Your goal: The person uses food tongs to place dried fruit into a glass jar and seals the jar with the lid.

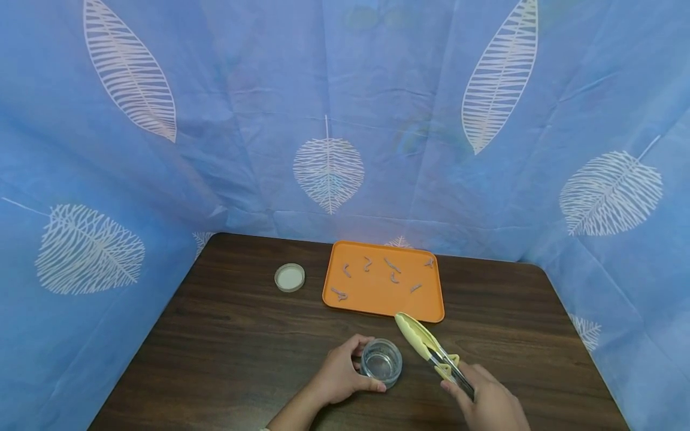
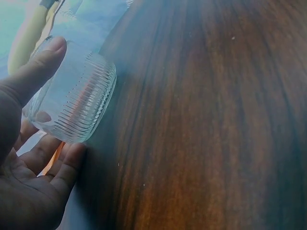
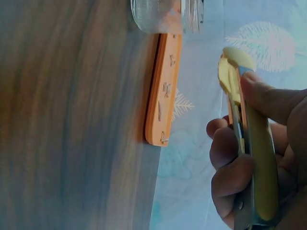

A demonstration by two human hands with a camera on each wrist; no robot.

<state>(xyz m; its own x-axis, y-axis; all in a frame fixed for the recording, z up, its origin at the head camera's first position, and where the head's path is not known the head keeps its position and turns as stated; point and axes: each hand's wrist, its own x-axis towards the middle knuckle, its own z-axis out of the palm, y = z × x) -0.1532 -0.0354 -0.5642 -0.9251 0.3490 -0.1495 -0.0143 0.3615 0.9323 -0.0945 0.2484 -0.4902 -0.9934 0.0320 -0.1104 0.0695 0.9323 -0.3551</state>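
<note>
Our left hand (image 1: 338,378) curled round the jar (image 1: 381,361), thumb on the near wall and fingers on the far side, so the jar stood upright on the table (image 1: 226,335), near its front edge and just short of the tray (image 1: 384,302). The left wrist view showed ribbed clear glass at the jar's base; we judged it stiff, fairly heavy for its size, breakable, and smooth enough to slip, so a hold low on the ribbed band looked safest. Our right hand (image 1: 493,404) gripped the tongs (image 1: 428,350) by the handle end, fingers wrapped around both arms; the pale yellow tips lay close together and carried nothing we could see, hovering between jar and tray. The tongs looked light and springy. On the tray lay about 7 small curled pieces (image 1: 366,263), well apart from each other; we judged them soft and light, best pinched across the middle. A lid (image 1: 289,277) lay flat left of the tray.
</note>
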